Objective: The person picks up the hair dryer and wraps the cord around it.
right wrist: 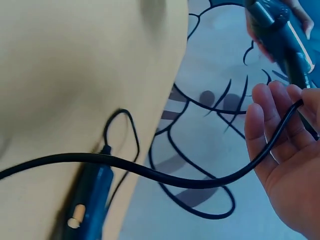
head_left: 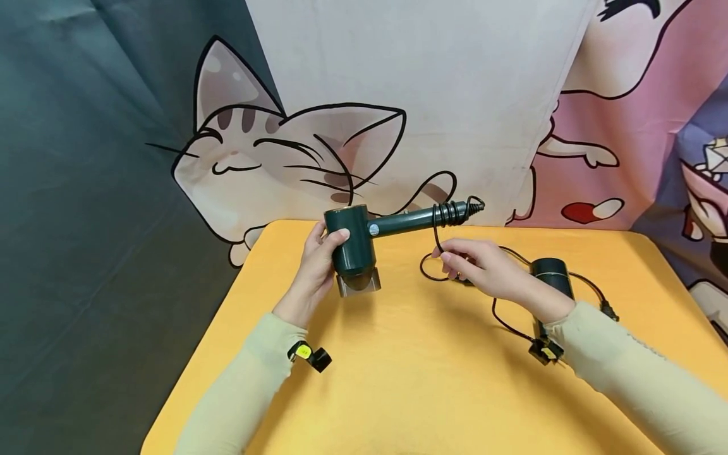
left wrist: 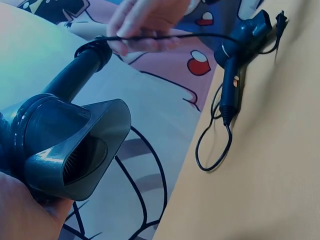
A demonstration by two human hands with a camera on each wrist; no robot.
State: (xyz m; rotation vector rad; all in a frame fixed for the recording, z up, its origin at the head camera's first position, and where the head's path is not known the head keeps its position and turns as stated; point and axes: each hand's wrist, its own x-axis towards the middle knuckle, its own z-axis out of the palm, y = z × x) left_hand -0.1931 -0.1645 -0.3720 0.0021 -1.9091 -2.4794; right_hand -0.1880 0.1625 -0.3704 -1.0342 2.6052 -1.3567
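1. Head view shows a dark green hair dryer point(head_left: 351, 239) held above the table's far half, its handle point(head_left: 402, 221) pointing right and its smoky nozzle point(head_left: 361, 284) facing the wearer.
2. The left hand point(head_left: 313, 262) grasps the barrel, thumb across its side.
3. Several turns of black cord point(head_left: 437, 235) wrap the handle's end; from there a length drops to the right hand point(head_left: 488, 266).
4. The right thumb and forefinger pinch that cord; in the right wrist view, the other fingers are loosely extended.
5. A second hair dryer point(head_left: 550, 268) lies on the yellow table point(head_left: 398, 379), partly hidden by the right forearm, with a plug point(head_left: 610, 311) beside it.
6. Pale green sleeves point(head_left: 244, 379) cover both arms.
7. Behind the table hangs a cartoon-cat backdrop point(head_left: 455, 82).
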